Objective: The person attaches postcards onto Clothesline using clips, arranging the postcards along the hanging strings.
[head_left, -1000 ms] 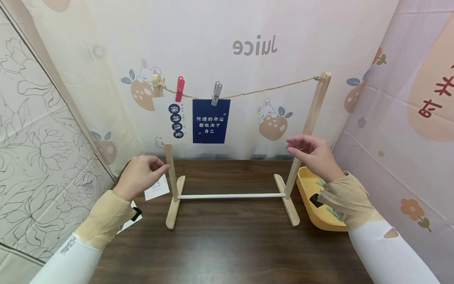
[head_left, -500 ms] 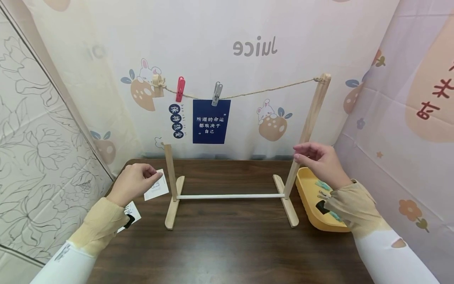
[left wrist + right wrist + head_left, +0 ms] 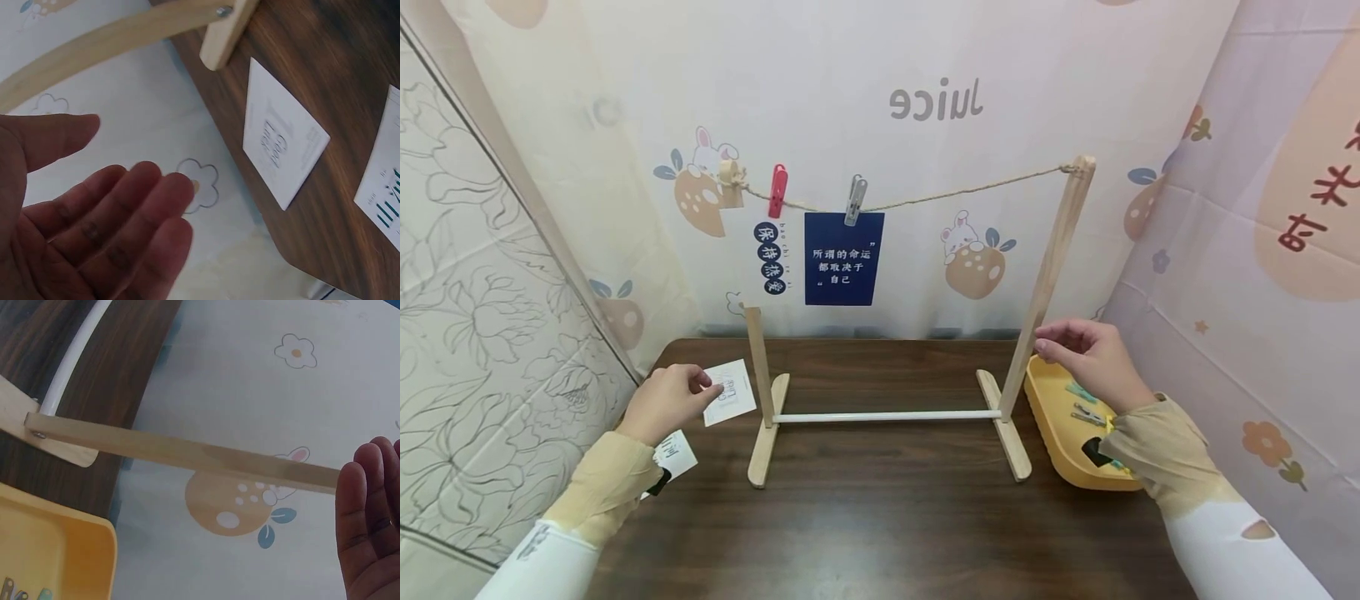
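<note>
My left hand [image 3: 666,400] hangs in the air over the left of the table, empty, by a white card [image 3: 730,392]; in the left wrist view its thumb and fingers [image 3: 147,206] are apart and that card [image 3: 281,137] lies beyond. A second card [image 3: 676,454] is partly behind the left wrist. My right hand [image 3: 1093,358], empty too, hovers above the yellow tray [image 3: 1052,450], beside the right post [image 3: 1052,267]. From the string [image 3: 955,193], a grey clip [image 3: 855,200] holds a navy card [image 3: 844,267]; a red clip [image 3: 778,192] is at a white card [image 3: 756,258].
Grey and teal clips [image 3: 1087,414] lie in the tray. A white rod [image 3: 887,416] joins the stand's wooden feet [image 3: 1015,450] on the brown table [image 3: 880,517]. Patterned curtains [image 3: 820,83] rise behind and at both sides.
Both hands have lowered, the left moving leftward and the right moving rightward. More of the two table cards and of the tray's clips shows. The hanging cards remain on the string.
</note>
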`<control>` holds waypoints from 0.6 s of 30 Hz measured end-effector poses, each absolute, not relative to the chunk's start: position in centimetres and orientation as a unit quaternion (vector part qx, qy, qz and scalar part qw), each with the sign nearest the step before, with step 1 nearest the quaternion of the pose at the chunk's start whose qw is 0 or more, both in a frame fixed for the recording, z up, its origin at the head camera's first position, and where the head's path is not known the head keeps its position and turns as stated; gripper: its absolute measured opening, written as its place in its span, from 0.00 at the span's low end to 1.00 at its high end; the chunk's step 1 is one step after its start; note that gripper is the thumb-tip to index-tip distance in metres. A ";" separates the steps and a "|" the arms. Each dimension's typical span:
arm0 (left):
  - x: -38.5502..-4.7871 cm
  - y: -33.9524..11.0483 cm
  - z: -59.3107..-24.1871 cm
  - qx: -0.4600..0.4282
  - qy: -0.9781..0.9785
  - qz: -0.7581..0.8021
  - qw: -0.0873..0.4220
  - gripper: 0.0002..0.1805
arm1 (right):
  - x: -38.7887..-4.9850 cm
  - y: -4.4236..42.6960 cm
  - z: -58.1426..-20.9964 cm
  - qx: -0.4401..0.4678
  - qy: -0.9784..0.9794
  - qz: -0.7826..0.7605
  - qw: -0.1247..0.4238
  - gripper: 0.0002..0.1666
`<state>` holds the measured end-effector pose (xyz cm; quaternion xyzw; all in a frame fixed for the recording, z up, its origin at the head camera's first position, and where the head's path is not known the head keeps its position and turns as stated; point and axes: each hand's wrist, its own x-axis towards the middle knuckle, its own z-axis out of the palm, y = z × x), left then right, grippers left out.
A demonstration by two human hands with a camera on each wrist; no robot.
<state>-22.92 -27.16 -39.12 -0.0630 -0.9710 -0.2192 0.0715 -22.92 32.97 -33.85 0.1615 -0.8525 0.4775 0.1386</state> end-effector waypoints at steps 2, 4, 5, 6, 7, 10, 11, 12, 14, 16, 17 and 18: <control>-23.1 -27.7 -39.7 -0.057 -0.976 -0.203 0.052 0.18 | -22.9 33.4 -34.2 0.155 -0.856 0.475 0.135 0.12; -23.3 -28.3 -40.2 -0.051 -0.981 -0.186 0.031 0.19 | -22.9 33.9 -34.4 0.150 -0.860 0.469 0.132 0.11; -23.3 -28.5 -40.4 -0.047 -0.982 -0.179 0.020 0.19 | -22.9 34.1 -34.6 0.148 -0.863 0.465 0.132 0.10; -23.4 -28.6 -40.5 -0.044 -0.984 -0.174 0.010 0.19 | -22.9 34.3 -34.7 0.145 -0.864 0.463 0.132 0.09; -23.5 -28.8 -40.6 -0.040 -0.985 -0.170 0.000 0.19 | -23.0 34.5 -34.8 0.144 -0.865 0.462 0.133 0.08; -23.5 -29.1 -40.8 -0.029 -0.986 -0.160 -0.024 0.22 | -23.1 35.1 -35.1 0.141 -0.869 0.455 0.136 0.07; -23.5 -29.1 -40.8 -0.026 -0.987 -0.158 -0.031 0.23 | -23.2 35.3 -35.2 0.139 -0.870 0.452 0.137 0.07; -23.4 -29.2 -40.9 -0.024 -0.987 -0.155 -0.036 0.24 | -23.2 35.5 -35.4 0.138 -0.871 0.451 0.136 0.08; -23.4 -29.2 -41.0 -0.017 -0.988 -0.146 -0.048 0.26 | -23.4 35.9 -35.6 0.134 -0.873 0.448 0.137 0.09; -23.3 -29.3 -41.2 -0.010 -0.988 -0.138 -0.067 0.28 | -23.5 36.2 -35.9 0.133 -0.874 0.448 0.136 0.09; -23.2 -29.4 -41.4 -0.008 -0.988 -0.135 -0.077 0.28 | -23.6 36.4 -36.0 0.131 -0.874 0.448 0.136 0.09; -23.1 -29.4 -41.5 -0.004 -0.987 -0.132 -0.087 0.29 | -23.6 36.6 -36.1 0.129 -0.874 0.449 0.135 0.09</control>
